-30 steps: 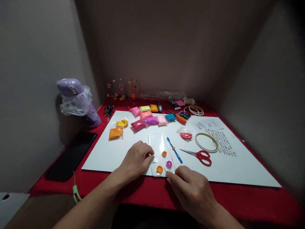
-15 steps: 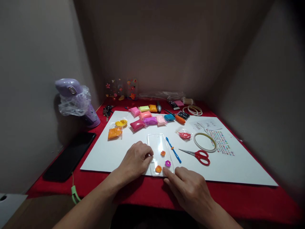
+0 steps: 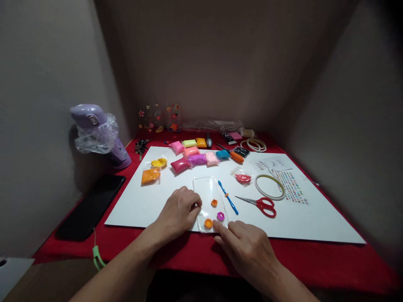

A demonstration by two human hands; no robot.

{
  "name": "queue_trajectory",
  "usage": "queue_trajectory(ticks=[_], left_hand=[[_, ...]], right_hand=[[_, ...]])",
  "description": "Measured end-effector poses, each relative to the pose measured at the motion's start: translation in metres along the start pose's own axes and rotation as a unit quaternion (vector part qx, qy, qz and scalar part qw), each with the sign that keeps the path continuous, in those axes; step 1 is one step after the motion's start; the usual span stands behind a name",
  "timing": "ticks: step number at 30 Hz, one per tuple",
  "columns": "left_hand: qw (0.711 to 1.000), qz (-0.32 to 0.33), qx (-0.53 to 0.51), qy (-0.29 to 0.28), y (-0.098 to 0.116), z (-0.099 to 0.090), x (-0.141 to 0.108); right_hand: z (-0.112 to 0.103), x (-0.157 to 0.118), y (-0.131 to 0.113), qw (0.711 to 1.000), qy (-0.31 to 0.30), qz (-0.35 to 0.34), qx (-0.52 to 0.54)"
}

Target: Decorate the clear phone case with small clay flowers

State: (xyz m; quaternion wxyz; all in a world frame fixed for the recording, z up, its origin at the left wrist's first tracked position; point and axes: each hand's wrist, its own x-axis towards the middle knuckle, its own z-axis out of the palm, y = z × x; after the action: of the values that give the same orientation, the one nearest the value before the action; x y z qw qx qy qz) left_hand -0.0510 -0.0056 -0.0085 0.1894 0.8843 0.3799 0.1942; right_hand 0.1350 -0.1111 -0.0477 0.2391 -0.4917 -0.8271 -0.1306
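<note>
A clear phone case (image 3: 204,191) lies on the white board, close to its front edge. Two orange clay flowers, a larger one (image 3: 208,223) near the case's bottom end and a smaller one (image 3: 214,203) higher up, sit on it with a purple clay flower (image 3: 221,216). My left hand (image 3: 181,209) rests at the left side of the case, fingers curled and pinching its edge. With its index finger stretched out, my right hand (image 3: 245,245) touches the larger orange flower's right side; its other fingers are bent and hold nothing visible. A blue modelling tool (image 3: 231,203) lies right of the case.
Red-handled scissors (image 3: 266,207), a tape roll (image 3: 270,187) and a gem sticker sheet (image 3: 289,186) lie to the right. Clay packets (image 3: 197,160) cluster behind the case. A black phone (image 3: 91,207) and a purple plastic-wrapped device (image 3: 91,115) are on the left.
The whole view has shifted very slightly to the right. My right index fingertip is a touch closer to the larger orange flower; my left hand keeps its place on the case.
</note>
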Motion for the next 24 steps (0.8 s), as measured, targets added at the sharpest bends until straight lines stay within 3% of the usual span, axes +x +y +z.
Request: queue_trajectory(ticks=[18, 24], left_hand=[[1.000, -0.010, -0.006, -0.004, 0.0013, -0.0025, -0.0013], [0.999, -0.021, -0.023, -0.007, 0.0027, -0.0052, -0.0015]], right_hand=[[0.0007, -0.0010, 0.0003, 1.000, 0.011, 0.006, 0.014], [-0.0024, -0.0034, -0.0008, 0.998, 0.048, -0.005, 0.050]])
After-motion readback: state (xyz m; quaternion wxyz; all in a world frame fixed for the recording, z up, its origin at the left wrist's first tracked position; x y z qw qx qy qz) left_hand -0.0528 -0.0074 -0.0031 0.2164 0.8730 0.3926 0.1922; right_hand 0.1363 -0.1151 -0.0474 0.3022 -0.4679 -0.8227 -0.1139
